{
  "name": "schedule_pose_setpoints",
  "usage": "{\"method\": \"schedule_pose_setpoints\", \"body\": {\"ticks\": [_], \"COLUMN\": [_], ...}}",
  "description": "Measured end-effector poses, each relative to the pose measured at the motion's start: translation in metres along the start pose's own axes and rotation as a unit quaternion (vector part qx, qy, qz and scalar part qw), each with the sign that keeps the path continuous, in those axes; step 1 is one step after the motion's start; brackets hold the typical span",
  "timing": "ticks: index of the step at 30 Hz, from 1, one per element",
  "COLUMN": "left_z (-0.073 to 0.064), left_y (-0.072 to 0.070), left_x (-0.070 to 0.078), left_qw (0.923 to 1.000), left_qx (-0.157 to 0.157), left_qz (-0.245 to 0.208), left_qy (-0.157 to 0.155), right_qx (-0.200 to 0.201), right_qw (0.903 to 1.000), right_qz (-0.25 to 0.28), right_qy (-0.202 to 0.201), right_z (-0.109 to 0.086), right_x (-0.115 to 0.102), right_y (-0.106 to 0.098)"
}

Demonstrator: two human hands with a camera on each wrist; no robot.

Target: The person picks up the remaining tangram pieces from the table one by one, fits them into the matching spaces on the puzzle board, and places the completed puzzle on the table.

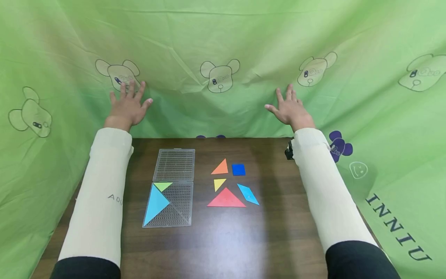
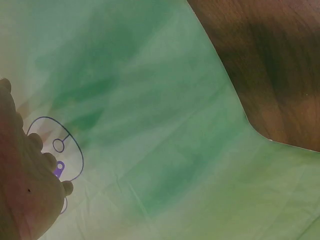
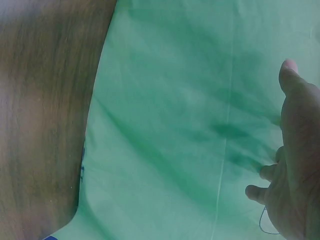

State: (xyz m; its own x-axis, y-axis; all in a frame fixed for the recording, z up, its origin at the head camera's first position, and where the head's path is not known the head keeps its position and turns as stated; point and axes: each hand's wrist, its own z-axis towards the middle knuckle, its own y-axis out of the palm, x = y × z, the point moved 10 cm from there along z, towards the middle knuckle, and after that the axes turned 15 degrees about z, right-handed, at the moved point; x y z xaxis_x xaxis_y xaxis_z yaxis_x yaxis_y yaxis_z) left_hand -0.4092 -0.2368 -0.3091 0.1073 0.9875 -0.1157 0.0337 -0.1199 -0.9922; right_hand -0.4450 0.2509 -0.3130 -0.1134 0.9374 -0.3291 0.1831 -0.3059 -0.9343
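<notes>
My left hand (image 1: 128, 108) reaches out past the table's far edge with its fingers spread, overlapping the green curtain in the head view. Opposite it, my right hand (image 1: 290, 110) is stretched out the same way, holding nothing. Between the forearms lies a hinged clear plastic case (image 1: 174, 164), its lid folded back. In its near half sit a large blue triangle (image 1: 155, 205) and a small green triangle (image 1: 162, 186). Right of the case are an orange triangle (image 1: 222, 167), a dark blue square (image 1: 238, 169), a yellow triangle (image 1: 218, 183), a red triangle (image 1: 226, 199) and a blue parallelogram (image 1: 248, 194).
The dark wooden table (image 1: 216, 248) has rounded far corners. A green curtain (image 1: 251, 35) printed with cartoon bear heads hangs around its back and sides. A small black device (image 1: 289, 151) shows at the right sleeve's cuff.
</notes>
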Motion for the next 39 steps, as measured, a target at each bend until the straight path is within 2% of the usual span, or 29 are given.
{"method": "schedule_pose_setpoints", "body": {"ticks": [7, 18, 28, 31, 34, 36, 39], "left_z": [-0.001, -0.004, -0.016, -0.024, -0.038, -0.052, -0.079], "left_y": [-0.003, -0.006, -0.004, -0.004, -0.001, 0.005, 0.022], "left_x": [-0.001, -0.002, -0.004, 0.001, 0.011, 0.02, 0.034], "left_qw": [1.0, 0.9999, 0.9996, 0.9991, 0.9978, 0.9963, 0.9935], "left_qx": [0.005, -0.007, 0.002, 0.003, 0.011, 0.018, 0.024], "left_qz": [0.004, 0.002, 0.006, 0.013, 0.02, 0.022, 0.02], "left_qy": [0.003, 0.009, 0.027, 0.04, 0.062, 0.081, 0.11], "right_qx": [-0.001, -0.009, -0.017, -0.009, -0.007, -0.007, -0.005], "right_qw": [1.0, 0.9999, 0.9996, 0.9999, 0.9999, 0.9997, 0.9987], "right_qz": [0.001, -0.004, -0.005, 0.002, 0.008, 0.012, 0.024], "right_qy": [0.004, 0.013, 0.022, 0.009, -0.007, -0.02, -0.046], "right_z": [0.0, -0.001, -0.007, -0.016, -0.03, -0.041, -0.054], "right_x": [0.0, -0.004, -0.002, -0.001, -0.002, -0.004, -0.015], "right_y": [0.0, 0.002, 0.0, 0.001, 0.01, 0.02, 0.036]}}
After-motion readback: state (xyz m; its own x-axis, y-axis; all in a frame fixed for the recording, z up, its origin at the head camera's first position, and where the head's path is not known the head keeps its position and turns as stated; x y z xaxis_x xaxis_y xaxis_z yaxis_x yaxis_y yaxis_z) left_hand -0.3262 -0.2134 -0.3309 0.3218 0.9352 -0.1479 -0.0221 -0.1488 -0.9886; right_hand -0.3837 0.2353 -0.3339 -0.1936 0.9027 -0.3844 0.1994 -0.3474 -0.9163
